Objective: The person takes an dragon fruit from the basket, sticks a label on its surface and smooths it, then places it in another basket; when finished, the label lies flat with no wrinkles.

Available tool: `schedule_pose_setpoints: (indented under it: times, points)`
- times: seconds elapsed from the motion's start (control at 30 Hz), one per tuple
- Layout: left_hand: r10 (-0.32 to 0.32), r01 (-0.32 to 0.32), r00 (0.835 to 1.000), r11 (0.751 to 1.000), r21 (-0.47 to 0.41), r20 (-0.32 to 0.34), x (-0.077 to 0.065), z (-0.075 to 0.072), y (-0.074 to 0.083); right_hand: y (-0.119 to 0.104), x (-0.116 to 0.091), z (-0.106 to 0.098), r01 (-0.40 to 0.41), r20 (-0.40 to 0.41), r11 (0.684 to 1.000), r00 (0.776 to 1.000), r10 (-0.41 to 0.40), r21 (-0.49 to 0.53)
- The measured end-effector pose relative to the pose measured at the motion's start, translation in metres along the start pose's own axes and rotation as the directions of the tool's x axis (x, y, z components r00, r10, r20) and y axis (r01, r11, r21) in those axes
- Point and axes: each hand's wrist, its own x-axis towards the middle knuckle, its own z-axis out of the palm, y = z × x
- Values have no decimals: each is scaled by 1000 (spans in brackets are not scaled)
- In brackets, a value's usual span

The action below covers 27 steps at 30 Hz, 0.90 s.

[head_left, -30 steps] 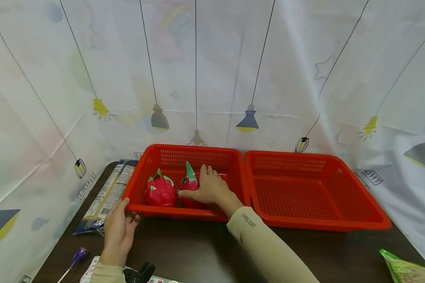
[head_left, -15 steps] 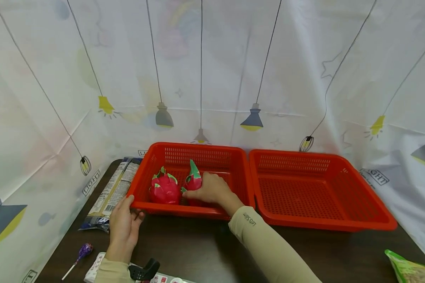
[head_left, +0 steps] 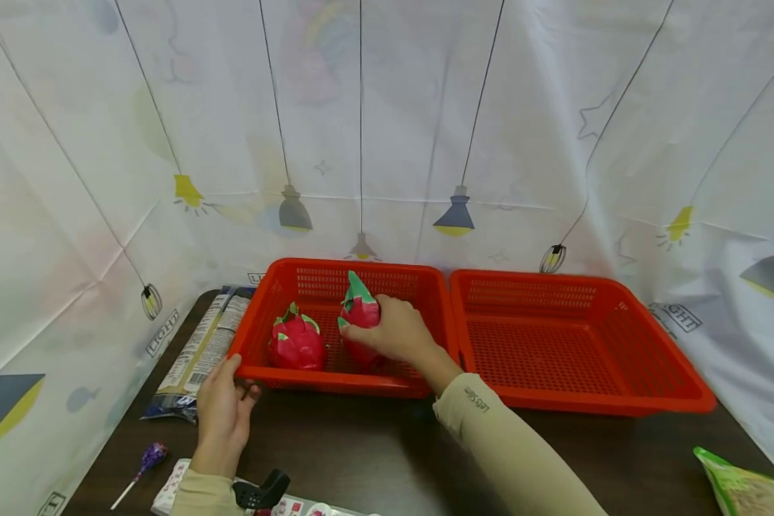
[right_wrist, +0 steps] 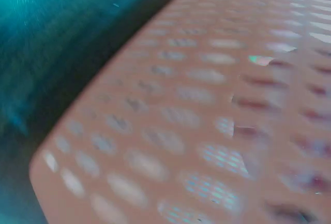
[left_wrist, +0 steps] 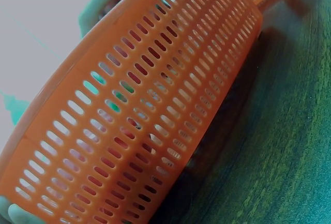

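In the head view, the right hand curls its thumb and fingers round the held dragon fruit, which tilts slightly with its green tip pointing up and away from the hand, inside the left basket. Left of that hand, apart from the held fruit, sits the other dragon fruit. The left hand grips the basket's near left corner, fingers bent at the rim; beyond and left of it lies a packet. Right of the right hand is the right basket.

In the left wrist view, pale fingertips touch the slotted wall near its rim, with red and green showing through.

The right wrist view is blurred: slotted wall and tabletop, no hand, so its hold cannot be checked there.

The step seems to be handling this fruit within the basket; the next move calls for a secure grip and room past the near wall, with the left hand steadying the corner.
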Motion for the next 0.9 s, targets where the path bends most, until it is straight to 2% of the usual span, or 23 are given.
schedule_pose_setpoints:
  times: [0.13, 0.23, 0.37, 0.5, 0.7, 0.8, 0.9]
  points:
    - [-2, 2, 1000, 1000, 4, -10, 0, 1, -1, -2, -17, -27, 61, -84, 997, 995, -57, 46]
    - [-3, 3, 1000, 1000, 2, -16, 0, 0, 0, -2, -40, -46, 117, -150, 991, 983, -105, 71]
    - [2, -2, 1000, 1000, -6, -19, 0, 0, -1, 3, -84, -63, 204, -225, 973, 958, -176, 106]
    - [20, -21, 999, 1000, -18, -31, 0, 1, -1, 17, -132, -67, 259, -252, 948, 945, -209, 185]
    - [41, -42, 997, 999, -13, -60, -1, 5, -2, 50, -196, -56, 201, -270, 935, 955, -121, 292]
    - [44, -45, 998, 999, -16, -54, -3, 6, -3, 66, -225, -48, 140, -262, 945, 963, -61, 296]
    - [45, -46, 997, 999, -14, -62, -5, 8, -4, 83, -249, -40, 32, -221, 960, 975, 31, 278]
